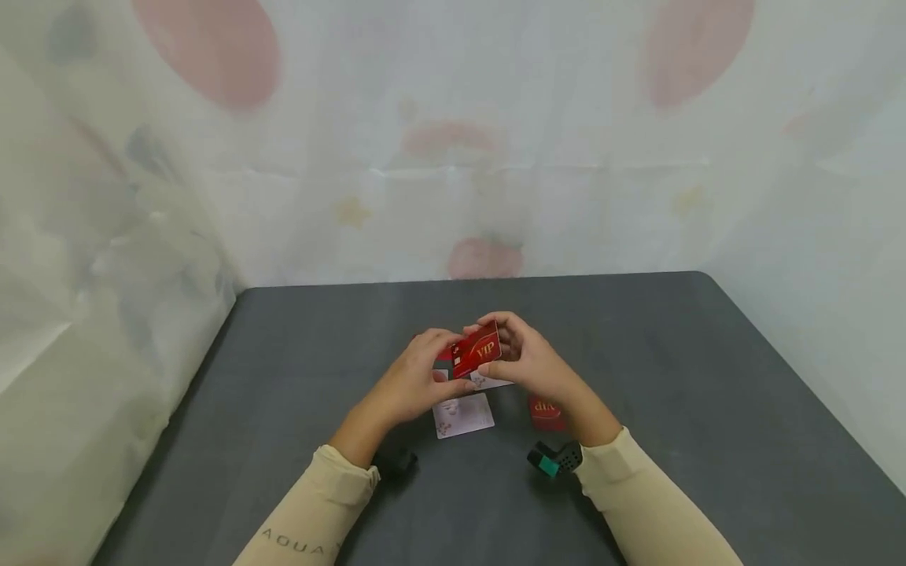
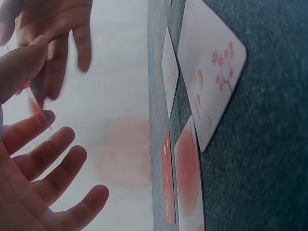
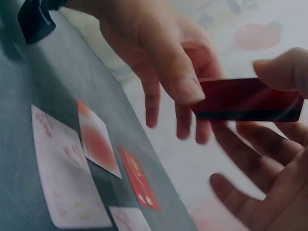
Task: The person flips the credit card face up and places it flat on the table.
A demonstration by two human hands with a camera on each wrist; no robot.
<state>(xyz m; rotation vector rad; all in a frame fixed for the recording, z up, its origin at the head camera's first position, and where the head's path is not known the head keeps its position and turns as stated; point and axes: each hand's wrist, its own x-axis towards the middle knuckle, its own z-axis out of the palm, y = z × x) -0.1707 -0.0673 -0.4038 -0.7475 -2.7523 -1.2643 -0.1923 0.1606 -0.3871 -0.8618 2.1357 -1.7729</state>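
Over the table's middle, both hands hold a red VIP card [image 1: 476, 350] raised and tilted. My left hand [image 1: 416, 380] pinches its left end, thumb on the near face, as the right wrist view shows; the other fingers extend behind. At the opposite end, my right hand [image 1: 532, 358] has its thumb at the card's edge and fingers around the far side. The right wrist view shows the card's face [image 3: 250, 99] with a dark stripe. Below the hands lie a pale flowered card [image 1: 464, 417], a second pale card [image 3: 129, 219], a card with a red disc [image 3: 99, 144] and a red card [image 3: 139, 177].
Beside the right forearm lies a red VIP card or pile [image 1: 546, 413], partly covered by the wrist. Dark wrist cameras [image 1: 554, 459] hang under the sleeves. The dark grey table [image 1: 318, 330] meets a pale printed sheet [image 1: 580, 220] at the back and sides.
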